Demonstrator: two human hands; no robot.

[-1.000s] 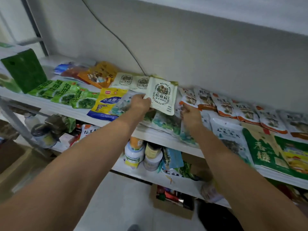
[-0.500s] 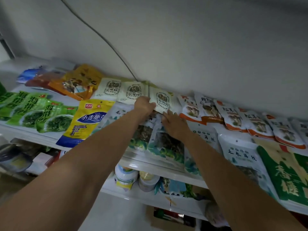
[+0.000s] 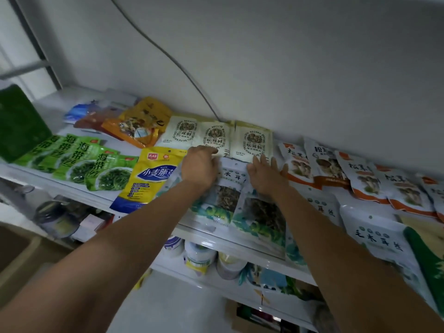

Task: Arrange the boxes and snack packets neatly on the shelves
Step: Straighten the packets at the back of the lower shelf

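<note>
Three cream mushroom-seasoning packets lie side by side at the back of the white shelf; the rightmost cream packet lies flat next to the middle cream packet. My left hand rests with its fingers on the lower edge of the middle packet. My right hand lies with fingers spread just below the rightmost packet, its fingertips at that packet's bottom edge. Both hands sit over the blue-white fungus bags in the front row.
Green seaweed packets and a yellow-blue packet fill the shelf's left; orange-white mushroom packets run right. A cable hangs down the wall. Jars stand on the lower shelf.
The cream packet my left hand held up has been laid flat beside the other two. Both hands now rest at the packets' lower edges.
</note>
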